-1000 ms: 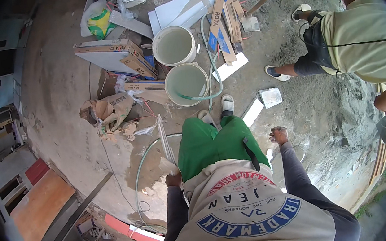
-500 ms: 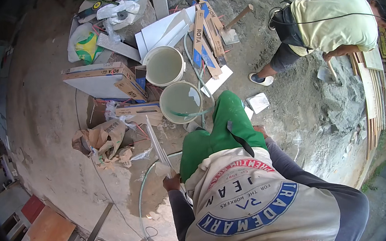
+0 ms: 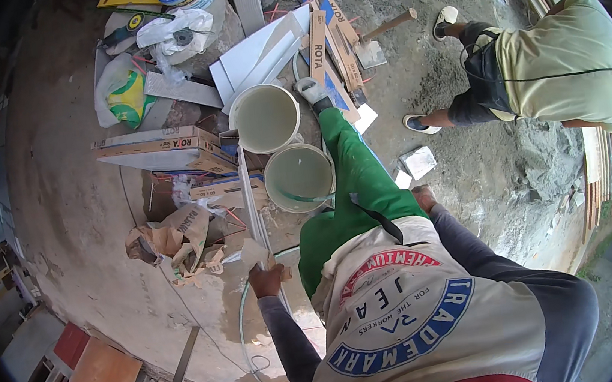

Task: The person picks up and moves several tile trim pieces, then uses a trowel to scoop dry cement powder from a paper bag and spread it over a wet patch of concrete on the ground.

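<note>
My left hand (image 3: 266, 277) is closed on long, thin pale strips (image 3: 251, 197), with a crumpled piece of brown paper at the grip; they extend forward to the left of two white buckets of water (image 3: 230, 120). My right hand (image 3: 422, 197) is beside my thigh, its fingers curled; whatever they may hold is hidden. My green-clad leg reaches forward, its sandaled foot (image 3: 310, 91) beside the upper bucket and cardboard-edged boards (image 3: 318, 46). A green hose (image 3: 299, 198) runs into the lower bucket.
At right a co-worker (image 3: 549, 69) bends over rough grey rubble (image 3: 537, 165). Left are boxed tiles (image 3: 151, 159) and a torn paper sack (image 3: 175, 236). A hammer (image 3: 389, 25) and white tile offcut (image 3: 417, 163) lie ahead. Stacked planks (image 3: 593, 181) line the right edge.
My foot has stepped forward beside the buckets. My left hand has risen with the strips, which now reach further forward. The co-worker bent down and has shifted lower and rightward in view.
</note>
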The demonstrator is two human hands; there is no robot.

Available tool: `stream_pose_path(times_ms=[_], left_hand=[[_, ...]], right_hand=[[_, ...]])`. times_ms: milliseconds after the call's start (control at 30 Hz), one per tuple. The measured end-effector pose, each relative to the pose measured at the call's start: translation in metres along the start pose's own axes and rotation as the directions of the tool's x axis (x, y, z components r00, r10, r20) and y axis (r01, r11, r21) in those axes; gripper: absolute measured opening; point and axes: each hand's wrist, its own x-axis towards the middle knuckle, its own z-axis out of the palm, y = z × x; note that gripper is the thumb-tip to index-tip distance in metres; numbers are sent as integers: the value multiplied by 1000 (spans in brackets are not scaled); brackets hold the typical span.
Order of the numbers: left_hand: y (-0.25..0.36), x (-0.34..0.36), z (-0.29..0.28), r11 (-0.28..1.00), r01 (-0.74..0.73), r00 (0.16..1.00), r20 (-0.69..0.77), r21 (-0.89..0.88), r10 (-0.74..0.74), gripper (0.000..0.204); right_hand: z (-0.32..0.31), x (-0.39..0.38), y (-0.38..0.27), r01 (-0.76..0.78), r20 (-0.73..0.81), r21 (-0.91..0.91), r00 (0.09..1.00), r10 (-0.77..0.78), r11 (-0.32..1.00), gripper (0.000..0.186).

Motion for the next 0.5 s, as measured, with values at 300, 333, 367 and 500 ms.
stream_pose_path(times_ms=[300,333,367,500], left_hand=[[293,146,-30,932,-154,987,98,327,128,52],[329,170,-30,930,-131,990,100,343,103,52],[370,197,-28,905,-186,980,139,382,142,50],[508,334,-5,807,-207,967,239,553,84,44]], right_hand=[[-113,244,-250,-56,38,116,998,52,992,44],[-115,258,-266,-64,67,120,996,57,991,44],[-124,262,-284,-41,19,21,999,41,999,44],[-166,286,-312,-66,65,-94,995,73,993,42]])
